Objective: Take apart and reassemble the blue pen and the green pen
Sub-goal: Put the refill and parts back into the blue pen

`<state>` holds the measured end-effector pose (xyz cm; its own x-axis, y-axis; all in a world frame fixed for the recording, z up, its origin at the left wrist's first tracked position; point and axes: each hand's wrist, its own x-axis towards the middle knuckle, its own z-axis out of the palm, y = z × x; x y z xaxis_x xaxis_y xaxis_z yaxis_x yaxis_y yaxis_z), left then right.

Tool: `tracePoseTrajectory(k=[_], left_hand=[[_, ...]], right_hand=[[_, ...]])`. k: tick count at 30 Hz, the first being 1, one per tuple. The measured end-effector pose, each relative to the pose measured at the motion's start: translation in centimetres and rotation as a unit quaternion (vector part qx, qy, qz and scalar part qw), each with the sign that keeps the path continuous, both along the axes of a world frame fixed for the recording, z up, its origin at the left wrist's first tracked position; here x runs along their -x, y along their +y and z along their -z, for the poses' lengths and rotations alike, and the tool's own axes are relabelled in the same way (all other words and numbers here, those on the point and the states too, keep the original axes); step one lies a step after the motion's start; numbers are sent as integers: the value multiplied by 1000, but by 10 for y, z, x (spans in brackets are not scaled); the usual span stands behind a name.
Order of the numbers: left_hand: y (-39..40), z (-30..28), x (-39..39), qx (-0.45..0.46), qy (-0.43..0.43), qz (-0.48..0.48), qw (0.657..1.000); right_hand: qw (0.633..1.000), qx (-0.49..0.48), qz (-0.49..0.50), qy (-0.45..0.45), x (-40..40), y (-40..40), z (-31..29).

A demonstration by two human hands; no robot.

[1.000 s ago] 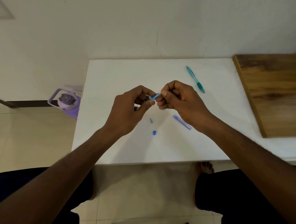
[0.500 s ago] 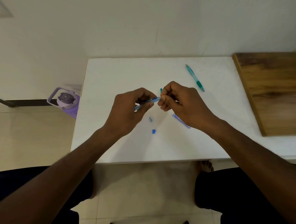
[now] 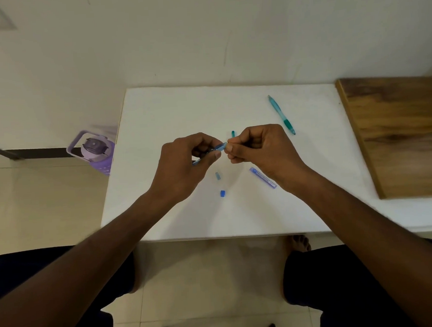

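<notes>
My left hand (image 3: pixel 188 162) grips the blue pen barrel (image 3: pixel 221 146) above the middle of the white table (image 3: pixel 171 110). My right hand (image 3: pixel 258 150) has its fingers curled and pinches at the barrel's right end; what it pinches is hidden. Loose blue pieces lie on the table: a small pale tube (image 3: pixel 218 176), a blue cap piece (image 3: pixel 222 193), a small teal piece (image 3: pixel 233 133) behind the hands, and a violet-blue barrel part (image 3: pixel 262 177) under my right wrist. The green pen (image 3: pixel 281 114) lies whole at the back right.
A wooden board (image 3: pixel 400 132) covers the table's right side. A purple bottle (image 3: pixel 95 149) stands on the floor left of the table. The wall runs directly behind the table. My knees and one foot (image 3: pixel 298 243) are below the front edge.
The small teal piece now lies visible on the table behind the hands. Both hands stay close together at the blue barrel, shifting only slightly.
</notes>
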<state>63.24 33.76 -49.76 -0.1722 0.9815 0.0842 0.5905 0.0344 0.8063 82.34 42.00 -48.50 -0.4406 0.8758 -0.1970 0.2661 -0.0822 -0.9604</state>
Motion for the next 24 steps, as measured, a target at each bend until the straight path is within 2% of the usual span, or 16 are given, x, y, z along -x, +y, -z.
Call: tracePoseTrajectory(k=[2,7,9,11,13,16,22,24], left_hand=[[0,1,1,8,-11,-15,1000],[3,-2,11,15,-58,-67,996],[4,-3,16,22,-77,-104,991],[3,-4,20,33,-80,-124,988],[3,-4,21,44,-77,-132,987],[1,-5,21,51,-79,-134,987],[-1,-8,22,52,-82,-127,987],[0,-8,22,53,-82,-125,987]], right_hand=[[999,-33,5,-29,5,0,2],[999,-14,28,-11,14,3,5],[988,-104,25,-110,13,1,14],[950,-196,-45,-238,16,-8,23],[928,-196,-103,-301,23,-18,32],[907,-185,-126,-356,36,-25,35],[875,-213,-166,-402,50,-22,35],[893,-232,-148,-355,47,-18,30]])
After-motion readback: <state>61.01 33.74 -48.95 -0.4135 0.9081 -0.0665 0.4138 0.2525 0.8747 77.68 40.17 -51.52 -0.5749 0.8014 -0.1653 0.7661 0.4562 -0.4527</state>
